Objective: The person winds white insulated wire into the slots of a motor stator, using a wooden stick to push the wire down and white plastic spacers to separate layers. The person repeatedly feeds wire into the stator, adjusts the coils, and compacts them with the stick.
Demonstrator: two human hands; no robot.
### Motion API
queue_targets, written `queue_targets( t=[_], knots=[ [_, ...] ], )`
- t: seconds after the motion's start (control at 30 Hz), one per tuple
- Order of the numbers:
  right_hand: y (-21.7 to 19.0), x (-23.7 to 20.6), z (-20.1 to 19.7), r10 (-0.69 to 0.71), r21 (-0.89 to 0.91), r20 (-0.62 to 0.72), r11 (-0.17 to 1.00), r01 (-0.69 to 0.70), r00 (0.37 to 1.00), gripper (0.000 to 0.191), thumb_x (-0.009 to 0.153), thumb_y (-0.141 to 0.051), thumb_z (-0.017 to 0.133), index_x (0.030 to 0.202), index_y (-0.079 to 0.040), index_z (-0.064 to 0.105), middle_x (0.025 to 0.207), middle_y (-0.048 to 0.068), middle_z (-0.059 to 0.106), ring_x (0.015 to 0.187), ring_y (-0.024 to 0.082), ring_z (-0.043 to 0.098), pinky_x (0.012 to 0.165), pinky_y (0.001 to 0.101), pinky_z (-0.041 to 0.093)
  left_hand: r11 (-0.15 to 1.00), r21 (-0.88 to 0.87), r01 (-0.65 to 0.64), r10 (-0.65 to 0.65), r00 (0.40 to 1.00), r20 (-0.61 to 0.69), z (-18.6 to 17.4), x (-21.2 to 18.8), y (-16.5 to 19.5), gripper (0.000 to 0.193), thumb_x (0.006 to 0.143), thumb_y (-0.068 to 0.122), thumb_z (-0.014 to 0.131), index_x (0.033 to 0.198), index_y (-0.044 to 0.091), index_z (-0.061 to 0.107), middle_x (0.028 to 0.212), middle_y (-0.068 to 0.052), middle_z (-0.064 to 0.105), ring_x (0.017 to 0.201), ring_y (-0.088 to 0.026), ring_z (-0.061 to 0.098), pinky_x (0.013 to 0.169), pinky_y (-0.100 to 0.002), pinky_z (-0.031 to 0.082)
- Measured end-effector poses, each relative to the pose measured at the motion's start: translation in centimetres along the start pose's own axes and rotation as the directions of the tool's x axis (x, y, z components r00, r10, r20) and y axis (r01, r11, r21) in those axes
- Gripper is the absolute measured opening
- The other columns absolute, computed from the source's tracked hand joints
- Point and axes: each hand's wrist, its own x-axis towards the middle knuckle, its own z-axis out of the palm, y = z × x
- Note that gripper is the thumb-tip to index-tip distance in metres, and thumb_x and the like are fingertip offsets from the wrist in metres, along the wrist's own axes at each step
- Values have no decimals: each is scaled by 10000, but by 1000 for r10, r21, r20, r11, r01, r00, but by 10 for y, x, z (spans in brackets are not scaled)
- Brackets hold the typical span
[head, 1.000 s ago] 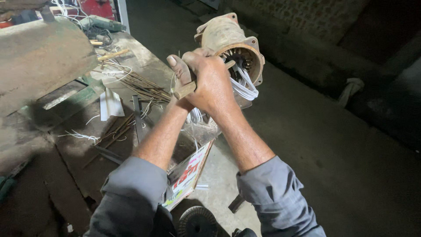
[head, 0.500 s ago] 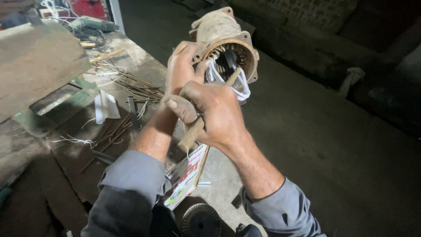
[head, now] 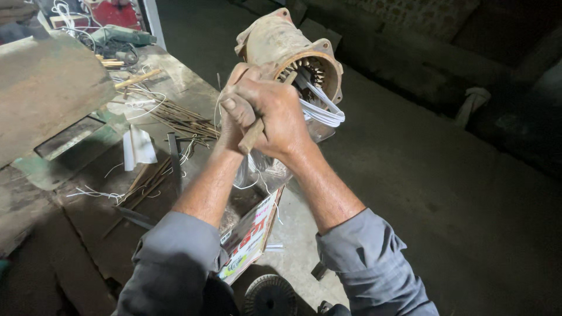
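Observation:
A rusty, tan motor housing [head: 275,44] is held up over the bench edge, its open end toward me. Slots and loops of white wire [head: 323,112] show inside that round mouth. My left hand [head: 241,75] grips the housing rim on the left and is mostly hidden behind my right hand. My right hand [head: 281,114] is fisted around a short wooden stick [head: 250,139], whose upper end points into the mouth by the wires. Both of my sleeves are grey.
A worn workbench [head: 88,193] at left carries thin strips [head: 181,120], folded white paper [head: 137,146], loose wire bits and a green power tool [head: 117,36]. A printed carton [head: 249,240] leans below my arms, beside a round ribbed disc [head: 270,295]. Bare concrete floor [head: 439,193] lies to the right.
My right hand has risen with the stick, from below the housing up to its open mouth. The left hand has kept its hold on the rim.

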Motion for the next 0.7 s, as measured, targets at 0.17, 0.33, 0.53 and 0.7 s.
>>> queue_targets(
  t=[0.17,0.33,0.53,0.7],
  knots=[
    [3,2,-1,76,37,34,996,-77,997,393,1042,-433,621,930,-62,688,811,131,653,788,330,685,715,420,532,998,68,14,-14,1000,-10,1,3,11,449,1078,465,496,1097,35,626,1015,-48,609,972,-160,606,904,-329,521],
    [1,1,-4,-50,25,5,998,50,999,439,1061,-476,563,937,-75,692,825,130,646,812,339,674,728,428,537,996,84,25,-22,999,-38,7,2,23,488,1080,498,469,1092,41,640,1000,-41,613,948,-137,613,867,-315,533],
    [10,0,-6,-10,19,29,1000,10,1000,424,1038,-462,585,910,-72,694,763,130,633,753,333,659,696,429,529,790,608,-77,103,995,-9,6,4,34,546,1068,536,454,1117,41,679,980,-41,597,919,-121,612,812,-304,519],
    [6,4,-5,49,41,8,998,-49,999,351,1050,-380,589,960,-57,691,798,132,650,764,331,668,701,427,530,920,390,26,15,995,-103,8,6,23,553,1073,590,439,1071,52,568,943,-15,600,877,-105,603,778,-305,540]
  ],
)
